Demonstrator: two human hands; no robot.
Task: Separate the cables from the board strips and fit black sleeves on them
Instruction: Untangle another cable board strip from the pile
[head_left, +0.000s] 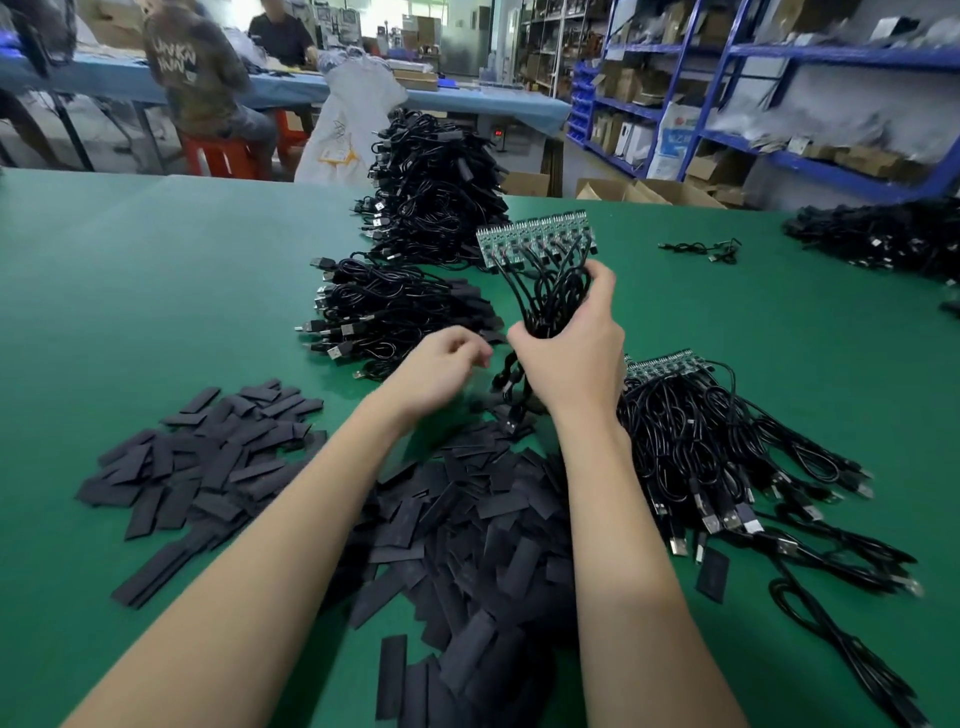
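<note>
Cables (553, 296) bunched in the right hand (571, 353) above the green bench (182, 291), board strip (535, 236) upright on top, left hand (441, 366) beside them with fingers loosely curled, holding nothing, black sleeves (467, 519) heaped below.

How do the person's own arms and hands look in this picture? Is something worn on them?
Both forearms are bare up to the bottom edge of the picture; no sleeve shows. The left hand and the right hand wear no gloves. No watch, bracelet or wrist strap is visible on either wrist, and no ring can be seen on the fingers that show.
</note>
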